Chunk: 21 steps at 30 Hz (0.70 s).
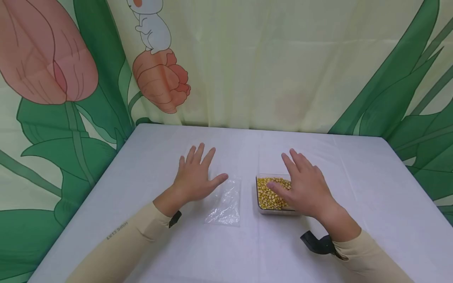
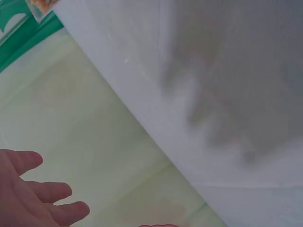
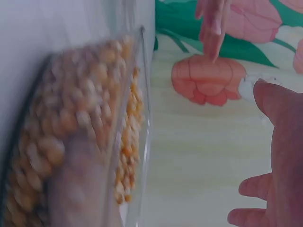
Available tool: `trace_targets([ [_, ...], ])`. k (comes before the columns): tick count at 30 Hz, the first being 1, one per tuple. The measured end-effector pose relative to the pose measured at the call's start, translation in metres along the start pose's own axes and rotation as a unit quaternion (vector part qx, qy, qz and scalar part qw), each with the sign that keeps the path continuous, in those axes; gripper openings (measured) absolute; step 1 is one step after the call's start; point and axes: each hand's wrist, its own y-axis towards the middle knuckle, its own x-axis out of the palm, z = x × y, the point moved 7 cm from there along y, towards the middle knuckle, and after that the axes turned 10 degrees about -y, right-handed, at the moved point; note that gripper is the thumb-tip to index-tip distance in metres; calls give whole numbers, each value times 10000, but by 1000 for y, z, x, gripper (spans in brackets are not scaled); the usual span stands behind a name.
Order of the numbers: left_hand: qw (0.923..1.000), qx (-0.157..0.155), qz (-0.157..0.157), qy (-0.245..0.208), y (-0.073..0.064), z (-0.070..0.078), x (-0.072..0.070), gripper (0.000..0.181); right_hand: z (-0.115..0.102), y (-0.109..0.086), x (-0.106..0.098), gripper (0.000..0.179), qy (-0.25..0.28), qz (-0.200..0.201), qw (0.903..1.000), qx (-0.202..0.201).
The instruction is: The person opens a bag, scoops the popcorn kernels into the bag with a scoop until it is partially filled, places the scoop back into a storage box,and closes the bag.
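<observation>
My left hand (image 1: 194, 179) is held over the table with its fingers straight and spread, holding nothing. Its thumb overlaps the top of a clear, crinkled plastic bag (image 1: 226, 206) lying flat. To the right of the bag stands a clear rectangular container (image 1: 262, 211) of yellow corn kernels (image 1: 270, 196). My right hand (image 1: 308, 190), fingers extended and holding nothing, covers the container's right part in the head view. The right wrist view has the kernels (image 3: 71, 104) up close, with a blurred pinkish shape (image 3: 78, 184) low in front. Extended fingers (image 2: 49, 191) show in the left wrist view.
A white cloth covers the table (image 1: 226, 255). Behind it hangs a pale curtain (image 1: 247, 78) printed with tulips, leaves and a white animal. A black wrist strap piece (image 1: 316, 243) sticks out beside the right sleeve (image 1: 368, 259).
</observation>
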Motion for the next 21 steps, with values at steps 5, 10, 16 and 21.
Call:
trace_targets([
  [5,9992,176,-70,-342,-4,1,10,84,-17,-3,7,83,393,269,9986,-233],
  [10,9987,190,-196,-428,-8,1,19,81,-36,-5,13,80,698,480,9953,-478],
  [16,9992,211,-311,-116,-10,-1,26,74,-67,-9,16,68,1071,1089,9803,-1256],
  [21,9982,19,-590,125,-10,-6,36,73,-92,-15,23,64,1322,1038,9728,-1596],
])
